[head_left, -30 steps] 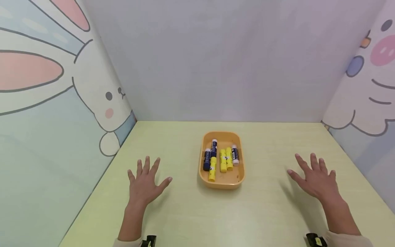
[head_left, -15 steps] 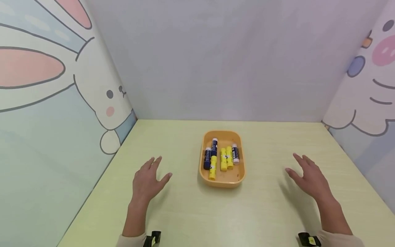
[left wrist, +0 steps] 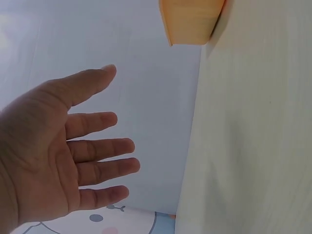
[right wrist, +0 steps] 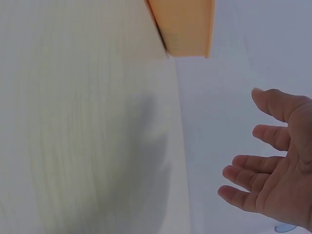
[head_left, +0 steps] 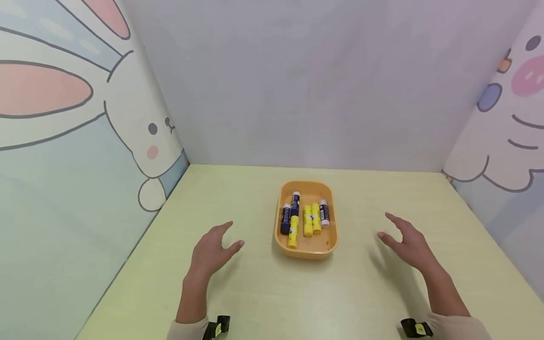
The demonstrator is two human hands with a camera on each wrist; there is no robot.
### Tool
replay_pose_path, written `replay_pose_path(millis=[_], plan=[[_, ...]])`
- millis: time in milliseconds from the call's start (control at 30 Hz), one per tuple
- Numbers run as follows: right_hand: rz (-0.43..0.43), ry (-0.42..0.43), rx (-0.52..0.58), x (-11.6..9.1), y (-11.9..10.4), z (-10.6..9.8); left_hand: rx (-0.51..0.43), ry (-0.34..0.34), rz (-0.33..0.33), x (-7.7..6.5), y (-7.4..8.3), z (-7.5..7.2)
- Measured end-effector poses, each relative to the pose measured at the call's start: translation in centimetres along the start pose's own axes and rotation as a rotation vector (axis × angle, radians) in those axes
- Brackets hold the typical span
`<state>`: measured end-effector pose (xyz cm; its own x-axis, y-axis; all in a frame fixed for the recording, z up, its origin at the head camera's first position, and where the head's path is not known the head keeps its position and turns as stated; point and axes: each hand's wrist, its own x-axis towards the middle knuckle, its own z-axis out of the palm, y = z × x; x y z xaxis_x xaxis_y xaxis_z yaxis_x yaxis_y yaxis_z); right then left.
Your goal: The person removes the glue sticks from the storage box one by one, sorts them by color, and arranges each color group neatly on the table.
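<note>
In the head view an orange tray (head_left: 312,246) stands mid-table with several glue sticks inside. Dark blue ones with white ends, such as the glue stick (head_left: 285,220) at the left, lie beside yellow ones like the glue stick (head_left: 307,221) in the middle. My left hand (head_left: 210,250) hovers above the table left of the tray, its fingers extended and holding nothing. On the other side, my right hand (head_left: 410,245) is raised over the table, also holding nothing. Both wrist views show the palms bare, with the fingers apart and the tray wall (left wrist: 192,24) some way off.
The pale yellow table (head_left: 272,302) meets a plain grey back wall (head_left: 297,85). Side panels carry cartoon drawings, a rabbit (head_left: 144,108) at the left and another figure (head_left: 510,137) at the right. Black straps with small devices sit at both wrists.
Both hands have moved inward toward the tray and turned so the palms face each other more. The tray and the glue sticks stay in place.
</note>
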<state>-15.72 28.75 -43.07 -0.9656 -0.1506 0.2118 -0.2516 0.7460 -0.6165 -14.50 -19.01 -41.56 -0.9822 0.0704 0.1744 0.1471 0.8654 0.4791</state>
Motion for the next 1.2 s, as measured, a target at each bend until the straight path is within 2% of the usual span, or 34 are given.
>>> replay_pose_path(millis=[267, 500, 733, 867, 1033, 1200], plan=[[0.050, -0.050, 0.141, 1.2, -0.9, 0.9, -0.141, -0.043, -0.058, -0.1, 0.4, 0.6], [0.024, -0.013, 0.212, 2.0, -1.7, 2.3, -0.273, -0.073, -0.081, 0.1, 0.5, 1.7], [0.035, 0.009, 0.257, 3.0, -2.9, 3.1, -0.328, -0.098, -0.110, 0.1, 0.8, 3.0], [0.045, 0.014, 0.294, 3.4, -3.8, 3.2, -0.360, -0.100, -0.111, -0.1, 1.0, 3.4], [0.066, -0.028, 0.362, 4.1, -4.5, 3.5, -0.404, -0.098, -0.090, 0.0, 1.4, 3.9], [0.102, -0.092, 0.498, 5.0, -5.1, 3.5, -0.433, -0.093, -0.049, 0.2, 2.1, 4.5]])
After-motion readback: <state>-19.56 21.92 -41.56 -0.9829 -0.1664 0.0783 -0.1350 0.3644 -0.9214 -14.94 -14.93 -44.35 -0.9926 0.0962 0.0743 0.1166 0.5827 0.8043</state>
